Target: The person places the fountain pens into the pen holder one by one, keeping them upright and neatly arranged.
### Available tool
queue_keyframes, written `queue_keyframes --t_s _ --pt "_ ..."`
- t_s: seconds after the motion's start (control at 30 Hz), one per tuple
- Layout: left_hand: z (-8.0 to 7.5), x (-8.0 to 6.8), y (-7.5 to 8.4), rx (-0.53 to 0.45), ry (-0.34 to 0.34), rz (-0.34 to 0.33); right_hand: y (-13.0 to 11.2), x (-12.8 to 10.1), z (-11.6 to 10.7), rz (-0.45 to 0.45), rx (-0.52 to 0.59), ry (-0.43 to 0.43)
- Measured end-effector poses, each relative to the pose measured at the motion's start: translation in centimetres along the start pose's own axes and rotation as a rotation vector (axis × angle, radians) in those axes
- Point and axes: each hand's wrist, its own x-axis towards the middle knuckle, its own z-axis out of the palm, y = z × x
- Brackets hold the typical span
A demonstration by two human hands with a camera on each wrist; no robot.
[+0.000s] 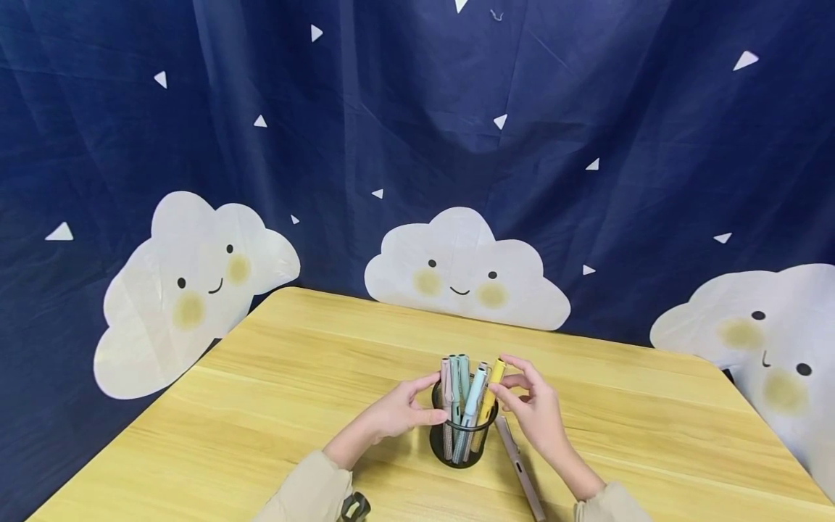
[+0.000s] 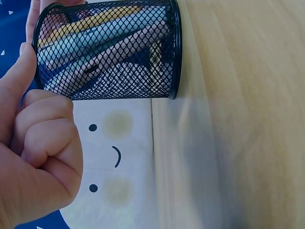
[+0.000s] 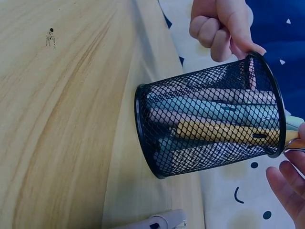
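Observation:
A black mesh pen cup stands on the wooden table and holds several pastel pens. My left hand grips its left rim between thumb and forefinger. In the left wrist view the other fingers are curled beside the cup. My right hand pinches the top of a yellow pen that stands in the cup. The right wrist view shows the yellow pen inside the mesh cup, with the left hand on the far rim.
A mauve pen lies on the table just right of the cup, under my right wrist, and its end shows in the right wrist view. A dark blue curtain with white clouds hangs behind the table.

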Motion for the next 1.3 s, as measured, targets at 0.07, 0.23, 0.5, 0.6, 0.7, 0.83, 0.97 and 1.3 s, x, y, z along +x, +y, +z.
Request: queue_keyframes --t_s 0.07,0.23,0.5,0.6,0.7,0.83,0.97,1.3 --pt "-0.1 0.0 0.0 0.000 0.001 0.001 -0.1 0.0 0.1 -0.014 -0.010 -0.016" --pt "-0.1 -0.1 0.0 0.003 0.002 0.007 -0.9 -0.1 0.5 -0.056 -0.069 -0.037" --pt "-0.1 0.0 -0.1 0.004 0.007 0.003 -1.1 0.1 0.3 0.035 -0.059 0.000" --pt "-0.1 0.1 -0.1 0.006 0.012 0.005 0.1 0.1 0.3 0.049 -0.036 -0.003" --pt "0.0 0.0 -0.2 0.010 0.019 0.004 0.4 0.1 0.1 0.047 -0.017 -0.032" --pt "0.1 0.0 -0.2 0.011 0.026 0.000 0.5 -0.1 0.0 0.081 0.005 -0.078" --pt "0.1 0.0 -0.2 0.009 0.031 0.000 0.6 -0.3 -0.1 0.120 0.006 -0.091" --pt "0.2 -0.2 -0.1 0.007 0.028 -0.006 1.1 -0.6 -0.8 0.208 -0.030 -0.122"
